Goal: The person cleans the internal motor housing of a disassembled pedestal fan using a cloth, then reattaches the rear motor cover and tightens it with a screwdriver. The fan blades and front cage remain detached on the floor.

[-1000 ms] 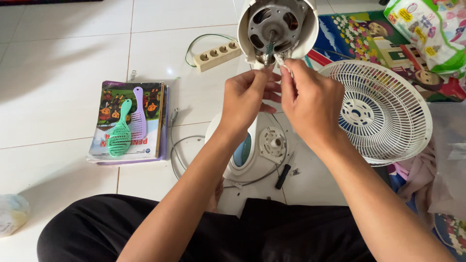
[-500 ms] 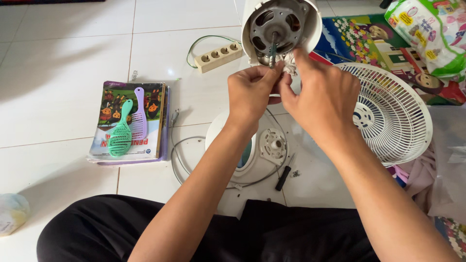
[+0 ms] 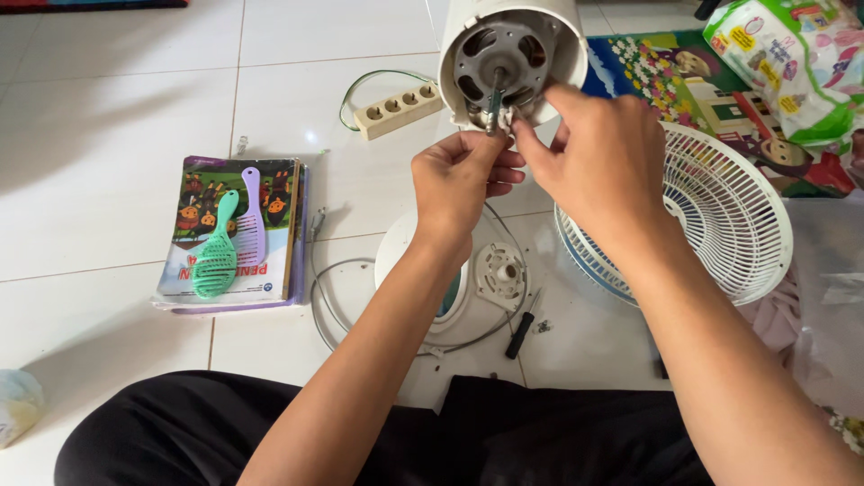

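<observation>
The fan motor [image 3: 511, 61] sits at the upper centre of the frame, a white round housing tipped so its open face looks toward the camera. Inside shows a grey metal motor plate with dark openings around it. A thin shaft [image 3: 496, 90] sticks out of the middle of the plate, pointing down and toward the viewer. At the lower rim of the housing, just beneath the shaft, a small pale part [image 3: 504, 117] is pinched between fingertips; it is too small to tell its shape.
</observation>
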